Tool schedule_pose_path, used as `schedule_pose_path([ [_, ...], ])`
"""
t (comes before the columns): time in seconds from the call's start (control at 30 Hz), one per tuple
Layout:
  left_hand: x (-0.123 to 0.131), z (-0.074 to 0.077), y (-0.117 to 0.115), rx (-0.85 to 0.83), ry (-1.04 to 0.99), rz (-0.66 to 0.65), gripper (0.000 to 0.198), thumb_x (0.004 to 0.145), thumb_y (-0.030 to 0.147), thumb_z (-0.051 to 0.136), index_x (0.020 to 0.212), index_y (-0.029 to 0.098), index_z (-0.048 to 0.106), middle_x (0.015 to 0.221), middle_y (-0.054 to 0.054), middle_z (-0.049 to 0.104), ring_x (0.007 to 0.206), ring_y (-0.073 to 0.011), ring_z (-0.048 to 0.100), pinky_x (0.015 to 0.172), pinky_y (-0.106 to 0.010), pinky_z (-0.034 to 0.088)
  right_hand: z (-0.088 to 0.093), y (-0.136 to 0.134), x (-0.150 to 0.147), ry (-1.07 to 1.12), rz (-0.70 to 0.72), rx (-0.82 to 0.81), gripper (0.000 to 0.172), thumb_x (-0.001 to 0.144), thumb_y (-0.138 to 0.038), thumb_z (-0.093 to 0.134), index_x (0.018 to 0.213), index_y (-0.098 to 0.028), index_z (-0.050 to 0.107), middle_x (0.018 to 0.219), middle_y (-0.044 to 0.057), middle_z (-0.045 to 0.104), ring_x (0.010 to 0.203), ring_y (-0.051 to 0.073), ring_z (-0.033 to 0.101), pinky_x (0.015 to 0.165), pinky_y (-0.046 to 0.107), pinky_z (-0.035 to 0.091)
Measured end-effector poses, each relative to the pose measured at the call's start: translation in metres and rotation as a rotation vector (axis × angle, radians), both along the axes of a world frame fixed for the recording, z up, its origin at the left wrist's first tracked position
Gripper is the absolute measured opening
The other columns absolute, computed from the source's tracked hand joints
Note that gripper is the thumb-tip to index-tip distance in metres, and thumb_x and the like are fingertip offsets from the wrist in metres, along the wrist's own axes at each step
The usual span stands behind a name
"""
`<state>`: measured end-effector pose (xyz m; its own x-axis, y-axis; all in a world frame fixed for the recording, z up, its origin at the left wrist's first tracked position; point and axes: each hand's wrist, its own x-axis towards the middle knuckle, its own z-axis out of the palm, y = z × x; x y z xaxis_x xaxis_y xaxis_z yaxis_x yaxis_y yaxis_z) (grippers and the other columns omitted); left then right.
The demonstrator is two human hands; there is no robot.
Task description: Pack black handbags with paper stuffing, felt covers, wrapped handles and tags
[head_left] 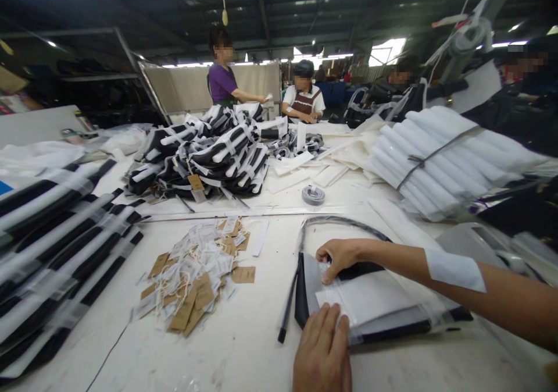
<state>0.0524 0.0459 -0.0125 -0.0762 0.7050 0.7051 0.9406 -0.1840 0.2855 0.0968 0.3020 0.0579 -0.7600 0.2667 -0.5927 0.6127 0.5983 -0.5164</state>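
Observation:
A black bag (301, 299) lies flat in front of me, its body covered by white sheets (370, 299) and clear film. Its long wrapped handle (340, 222) arches over the far side. My right hand (344, 258) reaches in from the right over the bag, with fingers curled and the thumb bent toward them near the left end. Something clear and crinkled shows under the thumb, too unclear to name. My left hand (322, 345) rests on the bag's near edge, fingers stretched out flat. A black strap end (282, 331) sticks out at the bag's left.
Brown and white hang tags (192, 287) with strings lie heaped left of the bag. Wrapped black bags are stacked at left (65, 252) and piled behind (218, 153). A grey coil (313, 194) and tied white rolls (440, 153) lie beyond. Two people work across the table.

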Motion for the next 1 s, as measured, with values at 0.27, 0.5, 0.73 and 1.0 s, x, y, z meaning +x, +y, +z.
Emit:
schedule_pose_path([
  [0.27, -0.004, 0.005, -0.002, -0.051, 0.011, -0.023, 0.048, 0.081, 0.007, 0.048, 0.126, 0.016, 0.063, 0.133, -0.005, 0.066, 0.122, -0.0234, 0.061, 0.096, -0.037, 0.058, -0.007, 0.012, -0.001, -0.071, -0.028, -0.37, 0.055, 0.057, -0.065, 0.079, 0.083, -0.016, 0.072, 0.074, -0.002, 0.068, 0.066, 0.014, 0.059, 0.064, 0.025, 0.047],
  [0.5, -0.002, 0.01, -0.006, -0.069, -0.004, -0.034, 0.051, 0.08, 0.005, 0.048, 0.128, 0.016, 0.061, 0.136, -0.005, 0.064, 0.124, -0.0244, 0.06, 0.096, -0.039, 0.058, -0.02, 0.023, 0.002, -0.026, -0.067, -0.441, 0.06, 0.058, -0.074, 0.074, 0.071, -0.015, 0.067, 0.065, -0.001, 0.065, 0.059, 0.012, 0.057, 0.062, 0.025, 0.049],
  [0.73, -0.001, 0.009, -0.006, -0.072, -0.014, -0.033, 0.053, 0.079, 0.004, 0.048, 0.129, 0.017, 0.06, 0.135, -0.007, 0.064, 0.125, -0.0255, 0.059, 0.097, -0.043, 0.058, -0.026, 0.013, 0.004, 0.096, -0.075, -0.22, 0.055, 0.078, -0.068, 0.059, 0.071, -0.014, 0.064, 0.06, -0.001, 0.058, 0.056, 0.012, 0.05, 0.057, 0.025, 0.044],
  [1.0, 0.001, 0.009, -0.008, -0.034, -0.002, -0.019, 0.055, 0.077, 0.004, 0.049, 0.13, 0.015, 0.06, 0.134, -0.007, 0.065, 0.124, -0.0255, 0.059, 0.096, -0.042, 0.058, 0.005, -0.005, 0.008, 0.224, -0.083, 0.143, 0.046, 0.086, -0.057, 0.057, 0.083, -0.013, 0.07, 0.079, 0.008, 0.069, 0.075, 0.02, 0.059, 0.07, 0.03, 0.045],
])
